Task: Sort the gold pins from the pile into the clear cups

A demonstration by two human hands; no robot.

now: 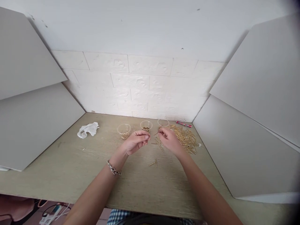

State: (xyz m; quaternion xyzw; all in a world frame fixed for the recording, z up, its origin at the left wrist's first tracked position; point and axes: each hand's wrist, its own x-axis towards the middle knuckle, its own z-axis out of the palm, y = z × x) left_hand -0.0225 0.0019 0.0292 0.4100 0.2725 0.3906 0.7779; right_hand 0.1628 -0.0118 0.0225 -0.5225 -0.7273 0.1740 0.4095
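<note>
My left hand [137, 140], wearing a bracelet, is closed in a pinch in front of the middle clear cup [146, 123]. A tiny piece shows at its fingertips, too small to name. To its right, my right hand [168, 139] pinches a thin gold-coloured rod [156, 133] that points left toward the other hand. Beside and behind the right hand lies a large heap of similar gold rods [186, 139]. Several loose rods [159, 143] lie under and between the hands, and a few more [154, 163] are nearer me. Small gold-coloured parts [146, 129] sit in the middle cup.
A left clear cup [123, 128] holds small gold bits, and a third clear cup [163, 122] stands behind my right hand. Crumpled white tissue [88, 130] lies at left. A red printed tube [184, 124] rests by the wall. Grey panels [255, 150] flank the table [105, 184].
</note>
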